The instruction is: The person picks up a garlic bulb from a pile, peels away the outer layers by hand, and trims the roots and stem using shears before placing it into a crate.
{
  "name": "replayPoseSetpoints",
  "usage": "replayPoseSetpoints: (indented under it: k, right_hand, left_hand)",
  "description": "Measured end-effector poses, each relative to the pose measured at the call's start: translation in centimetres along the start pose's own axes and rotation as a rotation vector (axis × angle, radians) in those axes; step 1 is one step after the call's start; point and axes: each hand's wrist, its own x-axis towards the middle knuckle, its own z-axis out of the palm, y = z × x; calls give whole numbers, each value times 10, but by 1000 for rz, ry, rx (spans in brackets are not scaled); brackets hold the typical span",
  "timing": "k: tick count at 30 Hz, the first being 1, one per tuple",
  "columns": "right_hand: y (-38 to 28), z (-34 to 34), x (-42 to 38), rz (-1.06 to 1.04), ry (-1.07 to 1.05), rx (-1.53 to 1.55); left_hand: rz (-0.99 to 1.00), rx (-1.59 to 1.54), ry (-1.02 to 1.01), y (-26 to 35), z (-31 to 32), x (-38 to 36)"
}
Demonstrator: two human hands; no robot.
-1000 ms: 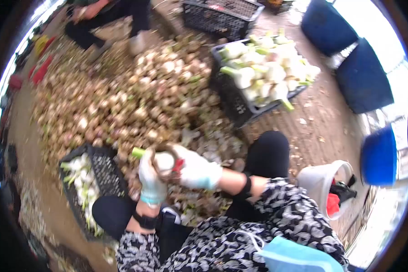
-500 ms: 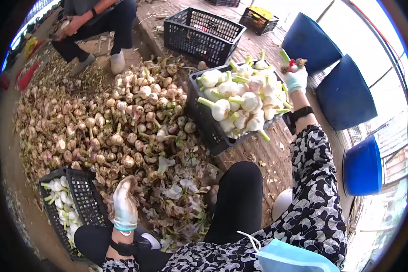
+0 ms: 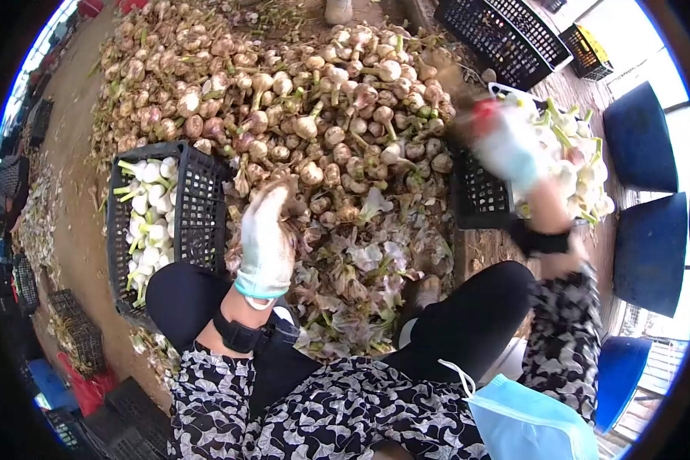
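My left hand (image 3: 268, 238), in a white glove soiled at the fingertips, hovers over the near edge of a large heap of unpeeled garlic bulbs (image 3: 307, 126). Its fingers are stretched out, with nothing visible in them. Motion smears my right hand (image 3: 506, 146), also gloved, with a red patch near the fingers; whether it holds anything cannot be made out. It is in front of a black crate (image 3: 479, 188) piled with cleaned white garlic (image 3: 575, 153). To the left, another black crate (image 3: 199, 207) contains white garlic with cut green stems (image 3: 152, 218).
Dry peelings (image 3: 353, 268) lie between my knees. An openwork black crate (image 3: 506, 42) and a smaller crate with yellow contents (image 3: 586, 52) stand at the back right. Blue tubs (image 3: 652, 253) line the right side. More crates (image 3: 77, 326) are at far left. Another person's foot (image 3: 338, 11) shows at the top.
My view has swung down and left. My right hand has moved back from the far side of the piled crate toward the heap. My left hand stays over the heap's near edge.
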Motion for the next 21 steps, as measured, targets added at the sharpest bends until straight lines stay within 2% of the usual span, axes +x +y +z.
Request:
replayPoseSetpoints:
  k: [1,2,3,5,7,8,9,11,13,15,16,17,19,20,21]
  right_hand:
    - [-23,39,18,114,-337,169]
    - [-26,101,26,235,-521,51]
    - [-39,145,26,349,-625,11]
    - [-54,198,21,281,-701,-79]
    - [-44,271,-3,281,-482,85]
    - [-37,294,-14,300,-429,107]
    - [-36,296,-14,443,-406,136]
    - [-27,290,-3,792,-252,382]
    - [-31,219,19,824,-305,722]
    - [-43,159,26,574,-298,1082]
    - [-65,119,24,489,-365,1219]
    - [-86,86,17,397,-429,1352]
    - [-101,63,4,267,-583,1438]
    - [-76,89,-14,209,-509,1406]
    - [-93,76,-21,241,-430,1411]
  left_hand:
    - [-5,19,-14,-2,-3,1]
    - [71,66,-35,-13,-11,5]
    - [55,24,34,-7,-5,2]
    - [1,38,31,1,-9,2]
    - [-7,44,-16,3,-15,2]
    - [-32,31,25,4,-14,2]
    - [-64,22,66,7,-11,2]
    - [14,64,16,15,-10,-3]
    - [-3,154,-3,24,-6,-7]
    - [-161,61,-35,8,-13,-4]
    - [46,154,-91,3,-7,-9]
    - [-91,-24,-188,-27,-15,-3]
    - [-391,-281,-449,3,4,-22]
    - [-497,-362,-539,5,5,-26]
    - [-500,-355,-547,10,9,-30]
